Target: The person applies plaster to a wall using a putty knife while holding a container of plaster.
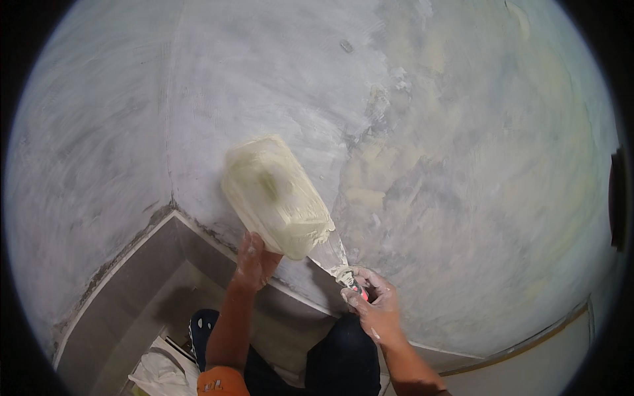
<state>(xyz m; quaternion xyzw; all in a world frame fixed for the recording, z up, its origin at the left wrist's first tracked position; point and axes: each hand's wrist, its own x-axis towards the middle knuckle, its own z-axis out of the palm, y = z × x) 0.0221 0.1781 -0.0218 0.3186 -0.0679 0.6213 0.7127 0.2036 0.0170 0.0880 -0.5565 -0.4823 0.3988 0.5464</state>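
Observation:
My left hand (256,264) grips a rectangular board (276,198) from below at its near side; the board is coated with pale cream paste, with a greenish patch showing through. My right hand (373,303) is closed around the handle of a putty knife (327,254), whose metal blade, smeared with paste, touches the board's lower right corner. Beyond them is a patchy plastered wall (449,145), grey and white with yellowish areas. Where the board's back meets my left fingers is partly hidden.
A grey tiled band (125,284) with a pale top edge bends at the corner below the wall. At the lower left lie a white crumpled cloth (158,373) and a dark perforated shoe (201,333). My dark-clothed legs occupy the bottom middle. A dark object (617,198) is at the far right.

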